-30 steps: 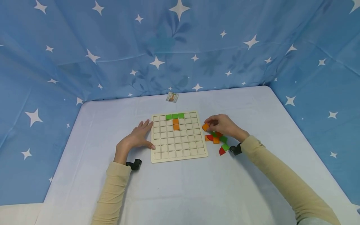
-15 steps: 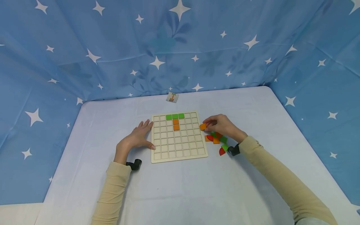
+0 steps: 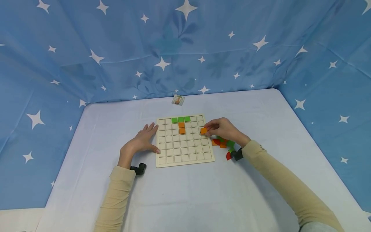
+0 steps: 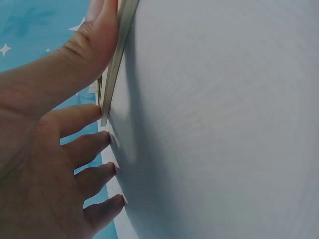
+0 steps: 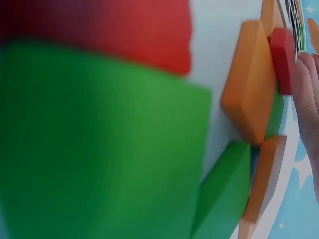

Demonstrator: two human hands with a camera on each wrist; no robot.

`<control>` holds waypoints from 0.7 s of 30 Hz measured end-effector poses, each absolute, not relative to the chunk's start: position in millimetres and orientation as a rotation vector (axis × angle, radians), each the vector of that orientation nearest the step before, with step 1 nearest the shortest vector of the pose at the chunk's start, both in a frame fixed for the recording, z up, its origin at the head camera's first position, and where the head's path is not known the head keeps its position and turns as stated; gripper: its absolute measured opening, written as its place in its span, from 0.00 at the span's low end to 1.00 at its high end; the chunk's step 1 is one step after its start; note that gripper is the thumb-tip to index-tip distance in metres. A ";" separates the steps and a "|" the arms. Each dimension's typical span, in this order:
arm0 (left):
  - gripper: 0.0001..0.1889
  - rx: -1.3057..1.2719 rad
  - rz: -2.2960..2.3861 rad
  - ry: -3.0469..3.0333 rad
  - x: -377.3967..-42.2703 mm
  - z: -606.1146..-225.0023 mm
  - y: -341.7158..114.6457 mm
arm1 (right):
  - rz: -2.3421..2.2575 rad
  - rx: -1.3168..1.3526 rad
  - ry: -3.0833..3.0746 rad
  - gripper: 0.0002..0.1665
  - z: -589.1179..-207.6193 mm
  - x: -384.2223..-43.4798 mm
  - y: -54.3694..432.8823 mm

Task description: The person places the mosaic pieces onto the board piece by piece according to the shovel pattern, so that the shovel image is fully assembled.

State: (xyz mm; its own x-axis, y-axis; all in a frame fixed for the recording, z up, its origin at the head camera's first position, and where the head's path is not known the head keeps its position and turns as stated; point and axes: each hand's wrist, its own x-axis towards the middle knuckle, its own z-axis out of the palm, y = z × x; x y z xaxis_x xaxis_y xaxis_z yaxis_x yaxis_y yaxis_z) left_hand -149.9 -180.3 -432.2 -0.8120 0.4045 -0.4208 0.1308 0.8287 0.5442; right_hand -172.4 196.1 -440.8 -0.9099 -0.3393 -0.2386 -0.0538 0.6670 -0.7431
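On the white table lies a pale gridded board [image 3: 184, 149] with three green square tiles [image 3: 181, 119] in its top row and two orange square tiles [image 3: 181, 128] below the middle one. My left hand [image 3: 142, 139] rests at the board's left edge, fingers spread, thumb on the rim; the left wrist view shows the thumb [image 4: 92, 45] over the board's edge. An orange square tile [image 3: 204, 130] is pinched by my right hand [image 3: 224, 129] over the board's right side. In the right wrist view only part of that hand [image 5: 309, 94] shows.
Right of the board lies a loose pile of orange, green and red tiles [image 3: 223, 145], partly hidden under my right wrist. A red quarter-round tile [image 3: 228, 156] sits at its near end. Behind the board is a small pattern card [image 3: 178, 100]. A blue starry curtain [image 3: 185, 58] borders the table.
My right hand has moved left with the orange tile, from beside the board to above its right columns. The left hand stays where it was.
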 end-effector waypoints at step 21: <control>0.62 0.390 0.679 2.485 -150.4 -430.3 -180.0 | -1.158 -0.428 2.445 0.16 -438.3 -174.1 165.2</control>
State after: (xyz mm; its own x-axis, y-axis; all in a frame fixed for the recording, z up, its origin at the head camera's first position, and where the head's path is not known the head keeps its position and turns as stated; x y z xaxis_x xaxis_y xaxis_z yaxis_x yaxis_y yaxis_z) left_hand -150.4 -180.0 -430.3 -0.8181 0.3986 -0.4145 0.1324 0.8321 0.5386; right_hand -174.1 165.2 -438.3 -0.8731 -0.4334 -0.2232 -0.1018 0.6099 -0.7859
